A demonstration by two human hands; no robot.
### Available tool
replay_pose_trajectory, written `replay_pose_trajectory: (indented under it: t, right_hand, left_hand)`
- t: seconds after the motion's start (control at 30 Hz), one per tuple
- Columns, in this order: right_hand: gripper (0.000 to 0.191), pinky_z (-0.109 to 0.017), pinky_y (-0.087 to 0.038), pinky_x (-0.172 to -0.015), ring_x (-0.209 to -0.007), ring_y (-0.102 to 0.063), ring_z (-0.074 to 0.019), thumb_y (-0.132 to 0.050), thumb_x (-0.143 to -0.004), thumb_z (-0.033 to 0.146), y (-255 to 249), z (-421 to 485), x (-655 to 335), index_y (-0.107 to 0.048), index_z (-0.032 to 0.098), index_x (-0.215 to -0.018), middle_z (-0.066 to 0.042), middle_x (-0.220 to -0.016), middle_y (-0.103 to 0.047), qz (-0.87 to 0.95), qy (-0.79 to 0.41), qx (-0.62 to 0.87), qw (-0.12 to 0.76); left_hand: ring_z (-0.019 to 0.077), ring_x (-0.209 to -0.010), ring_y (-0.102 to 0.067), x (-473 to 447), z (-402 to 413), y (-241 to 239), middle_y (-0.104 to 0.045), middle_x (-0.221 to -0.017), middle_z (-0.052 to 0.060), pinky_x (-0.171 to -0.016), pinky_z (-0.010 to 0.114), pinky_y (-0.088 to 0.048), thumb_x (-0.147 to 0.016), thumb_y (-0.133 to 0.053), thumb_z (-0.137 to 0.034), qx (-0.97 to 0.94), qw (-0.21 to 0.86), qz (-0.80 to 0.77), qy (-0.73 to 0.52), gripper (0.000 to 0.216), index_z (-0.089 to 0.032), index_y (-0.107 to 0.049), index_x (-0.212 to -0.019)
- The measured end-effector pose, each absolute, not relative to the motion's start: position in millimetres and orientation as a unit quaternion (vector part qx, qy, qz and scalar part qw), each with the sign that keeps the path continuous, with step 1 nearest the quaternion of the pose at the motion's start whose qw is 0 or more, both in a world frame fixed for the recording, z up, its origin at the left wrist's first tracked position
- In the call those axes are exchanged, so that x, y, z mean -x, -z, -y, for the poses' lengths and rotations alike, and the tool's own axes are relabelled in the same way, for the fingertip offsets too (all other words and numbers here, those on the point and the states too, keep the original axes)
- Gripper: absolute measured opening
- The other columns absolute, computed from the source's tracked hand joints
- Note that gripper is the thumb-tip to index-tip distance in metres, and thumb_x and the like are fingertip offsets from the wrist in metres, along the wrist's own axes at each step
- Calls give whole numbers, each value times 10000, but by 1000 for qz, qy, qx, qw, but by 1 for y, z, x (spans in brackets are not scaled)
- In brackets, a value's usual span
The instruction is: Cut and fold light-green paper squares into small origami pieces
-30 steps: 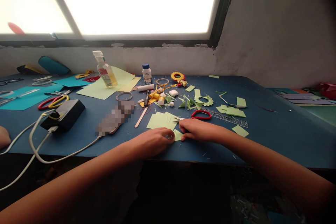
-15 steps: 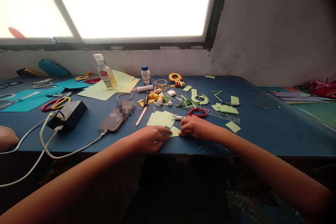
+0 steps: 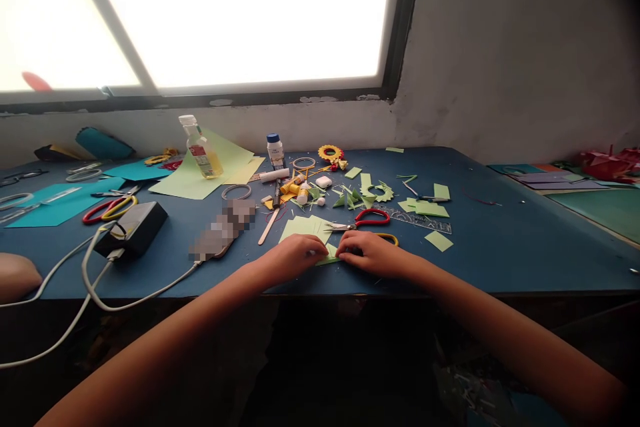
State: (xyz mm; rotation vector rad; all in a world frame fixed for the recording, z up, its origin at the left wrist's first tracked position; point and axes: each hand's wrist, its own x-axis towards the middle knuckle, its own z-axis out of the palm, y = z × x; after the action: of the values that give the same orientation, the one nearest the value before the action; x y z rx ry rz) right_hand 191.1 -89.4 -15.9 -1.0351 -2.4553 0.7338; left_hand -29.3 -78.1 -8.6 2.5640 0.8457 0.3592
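Near the table's front edge, a small piece of green paper [image 3: 330,255] lies between my two hands. My left hand [image 3: 295,257] pinches its left side, fingers bent and thumb under them. On its right side the fingertips of my right hand [image 3: 373,253] are closed on the paper. Scissors [image 3: 373,217] with red and yellow handles lie just behind my right hand, which partly covers them. Larger green paper pieces [image 3: 303,228] rest behind my left hand. A clear ruler [image 3: 425,220] and a loose green square [image 3: 439,241] are to the right.
Green offcuts [image 3: 350,199], a white-and-blue bottle [image 3: 275,152] and a yellow paper ring [image 3: 331,153] stand or lie farther back. A phone [image 3: 225,230], a cabled black box [image 3: 133,230] and a bottle of yellowish liquid [image 3: 203,153] are left. Another person's limb [image 3: 17,278] shows at the left edge.
Both hands have drawn closer around the small green paper, covering more of it. The right hand has shifted slightly down, uncovering more of the scissors. The view has tilted a little.
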Motion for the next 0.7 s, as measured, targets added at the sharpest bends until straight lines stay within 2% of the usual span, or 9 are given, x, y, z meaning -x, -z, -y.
replay_pose_trajectory:
  t: [0.17,0.27,0.37,0.47,0.6,0.7]
  right_hand:
    - [174,-269,-445,-718,-800,-586,-173,-588,-817,266,15,91,-194,-681,164,-925,-50,-883,-640,849,-305,394,174]
    - [237,-249,-426,-651,-740,-579,-161,-635,-784,321,15,91,-191,-664,162,-958,-37,-837,-641,831,-320,423,169]
    - [208,-237,-389,-603,-693,-566,-155,-621,-802,352,13,89,-186,-659,159,-870,-26,-764,-636,821,-315,449,158]
    - [158,-235,-372,-604,-701,-558,-155,-568,-847,304,13,88,-182,-626,162,-811,-32,-788,-637,838,-281,443,154]
    - [115,-252,-370,-633,-738,-574,-177,-499,-896,249,18,90,-177,-579,168,-879,-51,-834,-646,860,-199,444,155]
    - [119,-271,-378,-653,-805,-600,-210,-466,-917,224,23,94,-172,-559,163,-959,-83,-906,-651,867,-126,462,136]
  left_hand:
    - [182,-891,-625,31,79,14,-663,-1005,79,-828,270,-462,-852,-561,-247,-919,215,-302,-136,172,-160,-700,-904]
    - [184,-893,-623,30,83,15,-663,-996,74,-825,268,-459,-858,-547,-245,-920,205,-305,-135,173,-164,-699,-875]
    - [174,-859,-622,28,86,13,-669,-945,62,-798,258,-461,-859,-524,-222,-914,193,-327,-141,166,-165,-679,-838]
    - [171,-816,-614,26,88,12,-669,-885,51,-752,257,-463,-857,-512,-223,-903,178,-362,-147,149,-164,-648,-846]
    - [174,-772,-608,20,89,13,-665,-840,45,-702,264,-457,-862,-494,-211,-891,146,-406,-140,137,-161,-622,-868]
    - [188,-816,-603,13,91,15,-652,-876,64,-728,276,-451,-876,-460,-177,-895,104,-418,-119,157,-148,-614,-892]
